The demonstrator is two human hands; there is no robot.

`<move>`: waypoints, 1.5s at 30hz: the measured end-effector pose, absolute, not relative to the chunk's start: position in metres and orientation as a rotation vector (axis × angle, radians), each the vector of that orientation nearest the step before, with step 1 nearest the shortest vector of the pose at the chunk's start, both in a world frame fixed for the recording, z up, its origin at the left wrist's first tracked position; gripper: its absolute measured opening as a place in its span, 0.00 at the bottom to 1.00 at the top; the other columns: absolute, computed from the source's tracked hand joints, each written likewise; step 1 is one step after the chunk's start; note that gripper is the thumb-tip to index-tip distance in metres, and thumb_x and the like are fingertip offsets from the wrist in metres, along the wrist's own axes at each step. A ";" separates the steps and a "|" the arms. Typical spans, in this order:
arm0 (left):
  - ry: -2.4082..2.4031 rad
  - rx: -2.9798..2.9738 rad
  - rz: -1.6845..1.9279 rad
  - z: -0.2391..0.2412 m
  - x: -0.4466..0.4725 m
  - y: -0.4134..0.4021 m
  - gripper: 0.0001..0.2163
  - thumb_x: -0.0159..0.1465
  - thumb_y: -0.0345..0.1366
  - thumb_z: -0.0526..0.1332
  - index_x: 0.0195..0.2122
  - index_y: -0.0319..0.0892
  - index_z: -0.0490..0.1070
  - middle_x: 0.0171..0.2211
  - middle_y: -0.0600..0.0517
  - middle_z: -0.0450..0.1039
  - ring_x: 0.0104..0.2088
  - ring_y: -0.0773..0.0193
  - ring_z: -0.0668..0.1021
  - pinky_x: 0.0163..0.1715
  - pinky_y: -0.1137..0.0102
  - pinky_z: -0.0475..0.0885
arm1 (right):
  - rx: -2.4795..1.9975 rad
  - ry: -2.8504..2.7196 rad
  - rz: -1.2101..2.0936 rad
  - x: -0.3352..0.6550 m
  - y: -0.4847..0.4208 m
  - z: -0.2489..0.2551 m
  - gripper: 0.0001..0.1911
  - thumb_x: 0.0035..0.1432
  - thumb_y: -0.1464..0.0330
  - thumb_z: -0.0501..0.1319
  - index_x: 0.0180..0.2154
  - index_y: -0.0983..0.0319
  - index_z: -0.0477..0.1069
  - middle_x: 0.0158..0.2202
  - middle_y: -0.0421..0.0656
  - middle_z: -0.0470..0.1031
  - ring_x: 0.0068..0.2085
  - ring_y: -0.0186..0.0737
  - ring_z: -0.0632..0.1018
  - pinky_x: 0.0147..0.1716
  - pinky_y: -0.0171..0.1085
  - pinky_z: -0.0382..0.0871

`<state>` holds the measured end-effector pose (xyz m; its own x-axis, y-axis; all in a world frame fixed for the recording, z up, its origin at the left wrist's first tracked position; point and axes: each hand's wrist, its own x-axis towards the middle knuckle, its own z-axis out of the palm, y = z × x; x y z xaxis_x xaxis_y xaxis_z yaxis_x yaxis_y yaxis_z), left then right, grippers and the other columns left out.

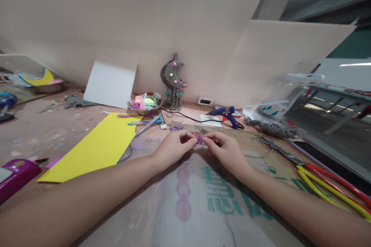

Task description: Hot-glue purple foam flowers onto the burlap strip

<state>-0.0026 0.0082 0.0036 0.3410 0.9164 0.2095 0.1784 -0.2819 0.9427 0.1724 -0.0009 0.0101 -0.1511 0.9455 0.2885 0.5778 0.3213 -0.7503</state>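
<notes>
My left hand (175,146) and my right hand (224,147) meet at the middle of the table, fingertips pinched together on a small purple piece (199,139). Both hands hover just above a flattened cardboard sheet (208,197) with green print. A few more purple scraps (176,127) lie on the cardboard just beyond my left hand. The purple piece is too small to tell its exact shape.
A yellow paper sheet (98,148) lies left. Behind it stand a metal bowl of coloured bits (144,104), pens (146,122), a grey moon ornament (174,79) and a blue glue gun (227,115). Scissors with red and yellow handles (327,179) lie right. A magenta object (16,173) sits far left.
</notes>
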 end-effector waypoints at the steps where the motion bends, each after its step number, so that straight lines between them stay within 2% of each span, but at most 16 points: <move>1: 0.988 1.699 1.017 0.003 -0.002 0.008 0.11 0.56 0.41 0.56 0.25 0.38 0.67 0.20 0.55 0.66 0.22 0.71 0.67 0.22 0.76 0.60 | -1.354 -1.839 0.623 0.173 -0.001 0.010 0.14 0.54 0.58 0.56 0.31 0.62 0.71 0.17 0.37 0.68 0.19 0.32 0.67 0.18 0.31 0.58; 5: 1.000 1.696 0.977 0.002 -0.001 0.009 0.11 0.56 0.41 0.56 0.26 0.38 0.68 0.20 0.55 0.66 0.20 0.71 0.66 0.21 0.76 0.59 | -1.357 -1.854 0.608 0.173 0.000 0.010 0.15 0.55 0.58 0.55 0.31 0.62 0.71 0.16 0.36 0.67 0.18 0.31 0.66 0.18 0.31 0.57; 9: 0.975 1.702 0.966 0.004 -0.001 0.010 0.11 0.57 0.40 0.54 0.27 0.38 0.70 0.22 0.53 0.68 0.23 0.70 0.68 0.23 0.75 0.61 | -1.353 -1.852 0.597 0.173 0.000 0.010 0.15 0.55 0.58 0.55 0.32 0.62 0.71 0.16 0.36 0.67 0.19 0.32 0.67 0.19 0.31 0.57; 15: 0.971 1.679 0.992 0.008 -0.002 0.008 0.10 0.57 0.39 0.57 0.29 0.37 0.72 0.23 0.53 0.70 0.25 0.69 0.70 0.26 0.75 0.64 | -1.328 -1.912 0.494 0.174 0.000 0.010 0.15 0.56 0.59 0.54 0.33 0.62 0.73 0.23 0.40 0.73 0.24 0.35 0.71 0.24 0.33 0.63; 18: 0.936 1.655 1.023 0.006 -0.002 0.009 0.09 0.57 0.37 0.57 0.32 0.38 0.73 0.27 0.52 0.73 0.27 0.68 0.72 0.28 0.75 0.65 | -1.278 -1.997 0.319 0.180 0.002 0.010 0.14 0.58 0.63 0.51 0.37 0.61 0.74 0.28 0.42 0.75 0.30 0.38 0.74 0.31 0.35 0.66; 22: 0.922 1.604 1.021 0.003 0.000 0.012 0.09 0.56 0.35 0.59 0.35 0.39 0.74 0.33 0.50 0.75 0.31 0.65 0.74 0.32 0.73 0.67 | -1.170 -2.092 0.179 0.189 0.005 0.010 0.16 0.59 0.68 0.48 0.46 0.59 0.69 0.31 0.43 0.75 0.34 0.39 0.75 0.35 0.38 0.67; 28: 0.960 1.667 0.994 0.005 0.000 0.010 0.09 0.56 0.33 0.58 0.36 0.38 0.75 0.34 0.49 0.76 0.33 0.64 0.74 0.34 0.72 0.67 | -1.171 -2.100 0.179 0.188 0.004 0.011 0.10 0.58 0.67 0.52 0.37 0.60 0.71 0.33 0.44 0.77 0.33 0.39 0.76 0.34 0.37 0.69; 32: 0.956 1.702 1.007 0.004 -0.002 0.010 0.08 0.57 0.33 0.57 0.35 0.39 0.74 0.33 0.50 0.75 0.32 0.65 0.74 0.32 0.73 0.67 | -1.197 -2.072 0.225 0.186 0.003 0.013 0.12 0.58 0.66 0.53 0.42 0.60 0.70 0.34 0.44 0.77 0.34 0.39 0.77 0.35 0.38 0.69; 34: 0.963 1.702 1.026 0.003 -0.002 0.011 0.08 0.57 0.34 0.57 0.33 0.39 0.73 0.31 0.51 0.75 0.30 0.66 0.74 0.31 0.74 0.66 | -1.202 -2.063 0.223 0.186 0.002 0.013 0.11 0.57 0.66 0.55 0.41 0.59 0.71 0.35 0.43 0.77 0.35 0.40 0.77 0.36 0.39 0.69; 42: 1.042 1.683 1.002 0.004 -0.001 0.010 0.07 0.56 0.37 0.57 0.28 0.38 0.69 0.22 0.54 0.70 0.22 0.70 0.69 0.21 0.76 0.62 | -1.194 -1.924 0.245 0.184 0.003 0.012 0.08 0.56 0.64 0.55 0.31 0.60 0.69 0.29 0.43 0.74 0.31 0.38 0.73 0.31 0.36 0.67; 45: 1.036 1.713 1.015 0.004 -0.001 0.011 0.06 0.55 0.36 0.57 0.27 0.38 0.68 0.22 0.54 0.69 0.22 0.70 0.69 0.21 0.76 0.62 | -1.182 -1.932 0.219 0.181 0.000 0.012 0.08 0.55 0.64 0.56 0.30 0.60 0.69 0.27 0.42 0.73 0.28 0.36 0.71 0.28 0.35 0.65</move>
<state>-0.0012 0.0108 0.0036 0.3218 0.9255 0.1999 0.2189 -0.2782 0.9353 0.1813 0.0005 0.0118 -0.2032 0.8002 0.5643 0.6535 0.5400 -0.5304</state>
